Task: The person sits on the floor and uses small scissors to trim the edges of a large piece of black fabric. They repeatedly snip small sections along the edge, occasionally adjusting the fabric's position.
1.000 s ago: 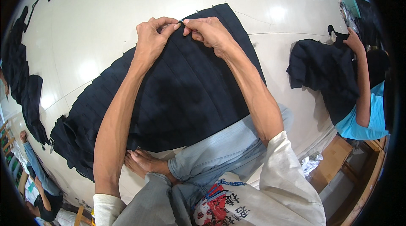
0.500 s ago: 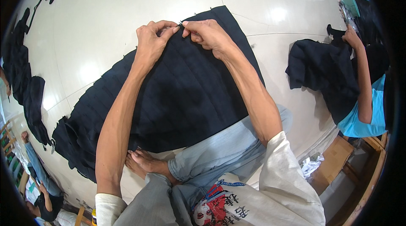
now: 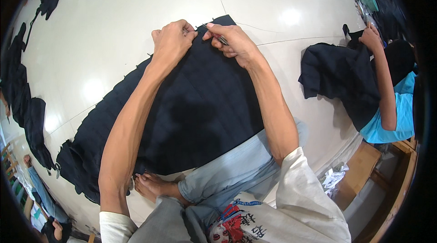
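A dark navy pleated fabric piece (image 3: 200,106) is spread on the tiled floor across my lap, with small tabs or threads along its upper edge. My left hand (image 3: 175,40) is closed, pinching that edge near the top. Just to its right, my right hand (image 3: 234,45) grips a small metal tool (image 3: 221,38) with a reddish part, its slim tip at the edge; the exact kind of tool is unclear. My forearms lie over the cloth, and my bare foot (image 3: 152,184) shows below it.
At right, a person in blue (image 3: 398,106) handles dark fabric (image 3: 334,74) beside a cardboard sheet (image 3: 355,174) and wooden frame (image 3: 400,179). More dark garments (image 3: 34,120) lie along the left. At lower left, other people's limbs (image 3: 38,193) show among wooden furniture.
The small tool now shows in my right hand. Both hands sit slightly lower in view, the left more turned over, as the fabric's upper corner shifts left and down.
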A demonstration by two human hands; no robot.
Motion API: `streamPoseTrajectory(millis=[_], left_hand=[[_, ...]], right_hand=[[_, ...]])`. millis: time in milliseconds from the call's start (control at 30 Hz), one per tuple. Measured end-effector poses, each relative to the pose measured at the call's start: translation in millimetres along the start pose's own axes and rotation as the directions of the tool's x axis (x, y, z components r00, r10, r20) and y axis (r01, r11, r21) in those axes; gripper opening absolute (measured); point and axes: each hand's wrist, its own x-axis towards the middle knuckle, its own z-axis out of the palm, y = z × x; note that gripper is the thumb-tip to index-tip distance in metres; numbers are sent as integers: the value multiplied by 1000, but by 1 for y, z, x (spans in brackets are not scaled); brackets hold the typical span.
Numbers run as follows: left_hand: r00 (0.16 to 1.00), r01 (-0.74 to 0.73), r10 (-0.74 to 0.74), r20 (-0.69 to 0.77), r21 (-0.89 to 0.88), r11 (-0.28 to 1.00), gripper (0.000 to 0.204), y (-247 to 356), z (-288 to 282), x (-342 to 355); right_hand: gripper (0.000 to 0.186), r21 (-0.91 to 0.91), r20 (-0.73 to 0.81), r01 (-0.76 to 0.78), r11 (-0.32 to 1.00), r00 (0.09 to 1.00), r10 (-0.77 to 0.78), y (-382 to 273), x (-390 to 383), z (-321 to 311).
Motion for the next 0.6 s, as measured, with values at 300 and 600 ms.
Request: streamPoseTrajectory(millis=[300,600], left_hand=[[990,124,-138,-20,-330,936,17,3,-11,-11],[997,56,-70,-39,-285,957,20,-6,-7,-12]], right_hand=[[46,-206,-152,173,963,967,-206,11,6,7],[45,-155,-70,130,979,987,-143,9,6,15]])
